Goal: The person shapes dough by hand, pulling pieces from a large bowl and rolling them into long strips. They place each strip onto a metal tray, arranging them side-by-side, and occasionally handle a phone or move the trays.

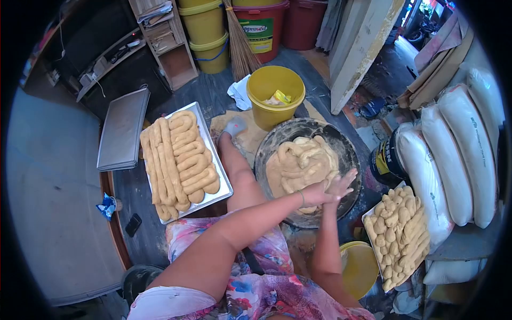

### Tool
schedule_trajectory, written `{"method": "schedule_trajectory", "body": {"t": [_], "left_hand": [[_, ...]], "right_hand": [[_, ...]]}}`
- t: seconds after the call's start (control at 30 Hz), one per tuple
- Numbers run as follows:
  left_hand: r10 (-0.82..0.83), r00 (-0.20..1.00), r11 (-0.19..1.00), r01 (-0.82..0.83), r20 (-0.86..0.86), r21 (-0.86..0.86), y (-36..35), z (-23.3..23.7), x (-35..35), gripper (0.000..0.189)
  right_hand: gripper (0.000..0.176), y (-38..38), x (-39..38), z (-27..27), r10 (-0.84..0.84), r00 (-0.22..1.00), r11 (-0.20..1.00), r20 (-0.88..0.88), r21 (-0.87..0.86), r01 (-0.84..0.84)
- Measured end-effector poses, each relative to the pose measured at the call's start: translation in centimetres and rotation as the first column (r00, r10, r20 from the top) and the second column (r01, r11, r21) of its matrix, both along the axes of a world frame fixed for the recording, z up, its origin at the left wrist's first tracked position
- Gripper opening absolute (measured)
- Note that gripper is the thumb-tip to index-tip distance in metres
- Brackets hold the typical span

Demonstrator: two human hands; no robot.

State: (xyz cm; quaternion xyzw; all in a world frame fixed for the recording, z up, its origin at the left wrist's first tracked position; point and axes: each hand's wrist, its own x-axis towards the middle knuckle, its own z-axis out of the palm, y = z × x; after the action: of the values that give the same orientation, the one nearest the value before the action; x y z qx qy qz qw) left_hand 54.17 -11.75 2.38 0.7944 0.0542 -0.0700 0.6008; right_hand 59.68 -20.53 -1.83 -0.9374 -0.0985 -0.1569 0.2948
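1. Lying in a wide, round, black basin point(349, 154) dusted with pale flour, a heap of thick, beige dough coils point(306, 154) sits in front of the person.
2. Over the basin's near right part, the left hand point(317, 193) rests against the right hand near its wrist; how tightly its fingers close there, I cannot tell.
3. The right hand point(341, 185) is extended with fingers spread apart, its grip slack, above the dough's edge.
4. Just beyond the basin stands a round, yellow plastic bucket point(272, 114) with a packet inside.
5. Left of the basin, a rectangular, silver metal tray point(225, 188) carries long, beige dough strips point(181, 160) set side by side.
6. Right of the basin, a second pale, rectangular tray point(367, 226) bears smaller, rounded dough pieces point(397, 237).
7. Farther right, plump white sacks point(453, 160) lie stacked beside a black bucket point(386, 157).
8. At the far side, a straw broom point(242, 45) leans near stacked yellow tubs point(208, 26).
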Motion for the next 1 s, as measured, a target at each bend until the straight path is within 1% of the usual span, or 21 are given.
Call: {"method": "schedule_trajectory", "body": {"t": [0.07, 0.1, 0.13, 0.17, 0.2, 0.23, 0.27, 0.33, 0.4, 0.43, 0.5, 0.53, 0.57, 0.63, 0.67, 0.73, 0.77, 0.8, 0.9, 0.97, 1.0], "left_hand": [[0.005, 0.989, 0.99, -0.026, -0.146, -0.142, 0.4, 3.4, -0.3, 0.076], [-0.004, 0.976, 0.976, -0.044, -0.22, -0.214, 0.4, 4.6, -0.5, 0.073], [0.12, 0.984, 0.942, -0.153, -0.128, -0.299, 0.0, 4.6, 0.0, 0.063], [0.237, 0.971, 0.893, -0.232, -0.034, -0.386, -0.3, 4.6, 0.5, 0.054], [0.275, 0.961, 0.841, -0.258, -0.034, -0.475, 0.1, 7.7, 0.7, 0.049], [0.314, 0.949, 0.781, -0.279, -0.036, -0.558, 0.6, 10.3, 1.0, 0.044], [0.32, 0.947, 0.802, -0.256, 0.026, -0.54, 0.7, 11.9, 1.4, 0.04], [0.323, 0.934, 0.844, -0.211, 0.153, -0.493, 0.7, 14.7, 2.5, 0.035], [0.423, 0.885, 0.787, -0.253, 0.194, -0.562, 1.6, 19.0, 2.7, 0.035], [0.472, 0.856, 0.755, -0.27, 0.21, -0.598, 2.1, 20.1, 2.8, 0.035], [0.462, 0.852, 0.772, -0.249, 0.248, -0.585, 3.8, 20.4, 3.1, 0.039], [0.459, 0.846, 0.781, -0.239, 0.271, -0.577, 4.3, 20.3, 3.3, 0.042], [0.439, 0.864, 0.814, -0.268, 0.245, -0.515, 4.3, 19.4, 3.5, 0.044], [0.401, 0.895, 0.873, -0.309, 0.197, -0.378, 3.6, 17.0, 3.7, 0.047], [0.491, 0.841, 0.83, -0.372, 0.229, -0.415, 2.0, 15.9, 3.5, 0.041], [0.418, 0.838, 0.887, -0.292, 0.35, -0.359, 0.4, 15.4, 3.7, 0.041], [0.374, 0.831, 0.912, -0.25, 0.411, -0.325, 0.0, 15.3, 3.9, 0.042], [0.381, 0.831, 0.903, -0.241, 0.405, -0.356, -0.2, 17.1, 3.4, 0.04], [0.443, 0.777, 0.815, -0.14, 0.448, -0.563, 1.3, 22.7, 2.1, 0.039], [0.475, 0.789, 0.722, -0.097, 0.389, -0.685, 4.7, 25.4, 0.8, 0.04], [0.409, 0.828, 0.756, -0.071, 0.385, -0.65, 5.5, 25.6, 0.5, 0.04]], "right_hand": [[0.069, -2.4, 4.5, 0.4, 0.326, 0.938, 0.891, -0.121, 0.37, -0.262], [0.067, -2.4, 4.1, 2.4, 0.404, 0.906, 0.717, -0.124, 0.658, -0.23], [0.066, -2.5, 2.7, 6.7, 0.478, 0.873, 0.468, -0.099, 0.87, -0.157], [0.065, -2.4, 1.3, 9.7, 0.538, 0.841, 0.174, -0.052, 0.984, -0.05], [0.069, -2.1, 0.4, 10.8, 0.556, 0.824, 0.018, 0.108, 0.99, -0.142], [0.068, -1.3, -0.4, 10.7, 0.552, 0.831, 0.196, 0.07, 0.958, -0.211], [0.068, -0.4, -1.0, 10.4, 0.541, 0.84, 0.364, 0.037, 0.89, -0.274], [0.067, 1.6, -3.1, 3.8, 0.434, 0.897, 0.651, 0.08, 0.66, -0.374], [0.066, 1.5, -3.6, -10.1, 0.505, 0.852, 0.829, -0.137, 0.35, -0.436], [0.065, 0.2, -2.9, -13.8, 0.549, 0.702, 0.83, -0.454, 0.195, -0.523], [0.062, -1.8, -2.2, -16.5, 0.573, 0.667, 0.819, -0.476, 0.353, -0.452], [0.061, -1.8, -2.2, -14.6, 0.588, 0.65, 0.805, -0.482, 0.428, -0.411], [0.06, -2.0, -1.1, -12.3, 0.669, 0.593, 0.725, -0.448, 0.566, -0.392], [0.058, -0.6, -0.4, 0.1, 0.811, 0.468, 0.521, -0.352, 0.798, -0.302], [0.059, -0.2, -0.5, 3.0, 0.79, 0.548, 0.503, -0.274, 0.801, -0.325], [0.061, 0.4, -0.7, 6.8, 0.717, 0.688, 0.481, -0.111, 0.793, -0.374], [0.061, 0.5, -1.2, 6.7, 0.62, 0.769, 0.639, -0.154, 0.669, -0.381], [0.06, 0.9, -2.0, 6.3, 0.51, 0.842, 0.773, -0.174, 0.522, -0.361], [0.049, 5.5, -3.3, -5.4, 0.341, 0.936, 0.7, 0.082, 0.643, -0.311], [0.046, 1.1, -4.0, -13.7, 0.582, 0.788, 0.799, -0.201, 0.324, -0.507], [0.041, 0.3, -4.2, -15.6, 0.526, 0.741, 0.847, -0.417, 0.329, -0.417]]}}
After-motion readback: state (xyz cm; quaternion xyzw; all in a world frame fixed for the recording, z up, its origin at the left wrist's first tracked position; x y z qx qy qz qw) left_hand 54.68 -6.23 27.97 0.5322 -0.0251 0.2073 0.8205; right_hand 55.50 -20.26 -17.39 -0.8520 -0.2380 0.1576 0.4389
